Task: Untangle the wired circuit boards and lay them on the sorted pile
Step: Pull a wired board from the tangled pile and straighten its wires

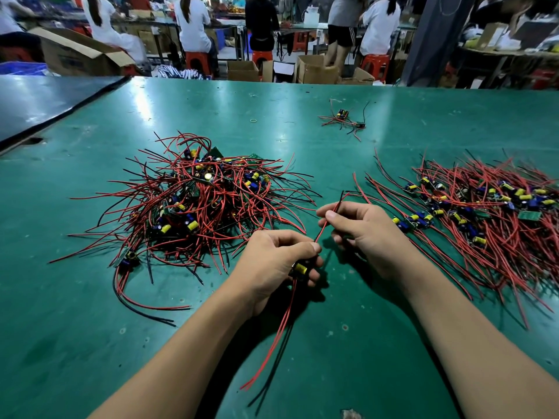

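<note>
A tangled heap of wired circuit boards point(196, 201), all red and black leads with yellow and blue capacitors, lies left of centre on the green table. The sorted pile point(484, 213) spreads out at the right, its wires roughly parallel. My left hand point(275, 264) grips one small circuit board point(300, 269) with a yellow capacitor; its red and black wires point(278, 337) hang down toward me. My right hand point(363, 228) pinches that board's upper red and black leads point(323, 229) between thumb and forefinger, just right of the left hand.
A small separate cluster of boards and wires point(344, 119) lies farther back on the green table point(332, 358). A dark second tabletop point(45, 101) adjoins at the far left. Beyond the table's far edge are cardboard boxes point(314, 69), red stools and seated people.
</note>
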`<state>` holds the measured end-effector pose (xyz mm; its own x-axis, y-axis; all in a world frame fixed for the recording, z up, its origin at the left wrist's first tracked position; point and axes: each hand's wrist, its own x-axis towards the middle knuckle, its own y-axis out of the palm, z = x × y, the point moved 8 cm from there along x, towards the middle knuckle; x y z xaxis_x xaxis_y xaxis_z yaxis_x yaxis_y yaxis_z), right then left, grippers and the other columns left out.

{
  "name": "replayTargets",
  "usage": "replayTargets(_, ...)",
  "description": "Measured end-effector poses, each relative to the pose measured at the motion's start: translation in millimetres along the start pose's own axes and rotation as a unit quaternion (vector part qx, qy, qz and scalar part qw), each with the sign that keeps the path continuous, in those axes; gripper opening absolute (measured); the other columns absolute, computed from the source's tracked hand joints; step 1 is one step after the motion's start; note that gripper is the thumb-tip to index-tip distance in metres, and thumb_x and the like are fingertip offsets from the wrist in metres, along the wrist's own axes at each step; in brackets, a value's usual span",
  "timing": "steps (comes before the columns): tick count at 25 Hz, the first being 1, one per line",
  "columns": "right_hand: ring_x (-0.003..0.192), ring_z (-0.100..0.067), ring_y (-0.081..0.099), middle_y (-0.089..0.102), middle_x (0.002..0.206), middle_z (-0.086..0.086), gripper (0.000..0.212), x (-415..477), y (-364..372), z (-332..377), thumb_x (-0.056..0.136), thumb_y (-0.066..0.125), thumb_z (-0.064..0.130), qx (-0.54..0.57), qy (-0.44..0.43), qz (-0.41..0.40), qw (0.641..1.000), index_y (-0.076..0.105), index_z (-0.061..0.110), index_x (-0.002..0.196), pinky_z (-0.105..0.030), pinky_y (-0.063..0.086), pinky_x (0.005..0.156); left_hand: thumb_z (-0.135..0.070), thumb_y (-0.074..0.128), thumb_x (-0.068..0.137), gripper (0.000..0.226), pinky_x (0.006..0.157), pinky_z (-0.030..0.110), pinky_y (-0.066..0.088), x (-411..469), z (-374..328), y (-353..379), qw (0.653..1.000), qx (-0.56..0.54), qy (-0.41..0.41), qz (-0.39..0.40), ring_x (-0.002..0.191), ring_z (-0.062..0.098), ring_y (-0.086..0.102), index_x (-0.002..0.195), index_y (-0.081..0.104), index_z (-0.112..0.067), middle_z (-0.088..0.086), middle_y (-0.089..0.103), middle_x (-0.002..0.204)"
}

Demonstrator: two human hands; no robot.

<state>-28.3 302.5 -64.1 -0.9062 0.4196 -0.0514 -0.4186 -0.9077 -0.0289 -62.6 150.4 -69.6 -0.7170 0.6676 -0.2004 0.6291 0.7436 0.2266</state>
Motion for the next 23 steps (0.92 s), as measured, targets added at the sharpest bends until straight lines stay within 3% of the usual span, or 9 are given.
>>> replayTargets(3,0.052,-0.006,0.049,0.074,0.082,0.003,0.018,-0.2,0.9,4.4,0.1,0.057,0.009,-0.044,-0.025,0.005,0.999,0.073,0.014,0.094,-0.016,0.04,0.049,0.001,0.065,0.087,0.007,0.047,0.025,0.05,0.0,0.2,0.6,1.0,0.005,0.0,0.002,0.046,0.02,0.058,0.081,0.066,0.004,0.017,0.065,0.066)
replayTargets(7,0.051,-0.01,0.047,0.069,0.087,-0.008,0.017,-0.5,4.5,-3.6,0.096,0.064,0.022,0.046,0.014,-0.013,0.999,0.074,0.008,0.098,-0.023,0.035,0.047,0.001,0.065,0.088,0.005,0.047,0.025,0.051,0.5,0.2,0.4,1.0,-0.004,-0.002,-0.007,0.046,0.02,0.058,0.083,0.066,0.004,0.017,0.065,0.067)
replayTargets(10,0.051,-0.012,0.051,0.061,0.078,-0.013,0.057,-6.5,23.6,-13.0,0.079,0.075,0.046,0.05,0.091,0.078,0.992,0.067,-0.004,0.105,-0.02,0.037,0.044,0.0,0.063,0.089,0.006,0.049,0.03,0.055,2.1,0.0,-0.8,1.0,-0.022,0.003,-0.022,0.048,0.021,0.059,0.085,0.066,0.004,0.018,0.065,0.069)
replayTargets(11,0.052,-0.012,0.055,0.062,0.073,-0.011,0.058,-10.8,31.6,-13.2,0.08,0.074,0.047,0.017,0.097,0.121,0.988,0.067,-0.004,0.105,-0.018,0.037,0.044,0.0,0.063,0.09,0.008,0.049,0.032,0.056,2.6,0.0,-1.5,0.999,-0.026,0.005,-0.026,0.048,0.021,0.059,0.084,0.066,0.004,0.019,0.065,0.07)
replayTargets(14,0.054,-0.013,0.058,0.061,0.065,-0.007,0.046,-17.3,42.7,-11.4,0.095,0.064,0.038,-0.03,0.086,0.167,0.982,0.064,-0.007,0.103,-0.016,0.038,0.046,0.0,0.061,0.091,0.011,0.047,0.03,0.056,3.8,0.4,-3.3,0.999,-0.022,0.008,-0.037,0.049,0.02,0.061,0.085,0.065,0.008,0.021,0.066,0.07)
replayTargets(19,0.044,-0.008,0.049,0.053,0.06,-0.005,0.027,-11.1,42.5,-6.2,0.103,0.052,0.018,-0.026,0.074,0.104,0.991,0.068,-0.003,0.109,-0.014,0.037,0.041,0.002,0.059,0.092,0.012,0.049,0.03,0.056,4.9,1.3,-3.7,0.999,-0.021,0.002,-0.039,0.05,0.021,0.06,0.094,0.062,0.013,0.02,0.064,0.071)
replayTargets(23,0.043,-0.01,0.049,0.062,0.073,-0.008,0.018,-7.5,31.8,-0.6,0.101,0.057,0.014,0.009,0.02,0.035,0.999,0.073,0.009,0.098,-0.016,0.039,0.041,0.0,0.061,0.092,0.006,0.05,0.028,0.055,3.9,-0.4,-3.2,0.999,-0.027,-0.009,-0.021,0.051,0.021,0.06,0.091,0.064,0.005,0.016,0.065,0.07)
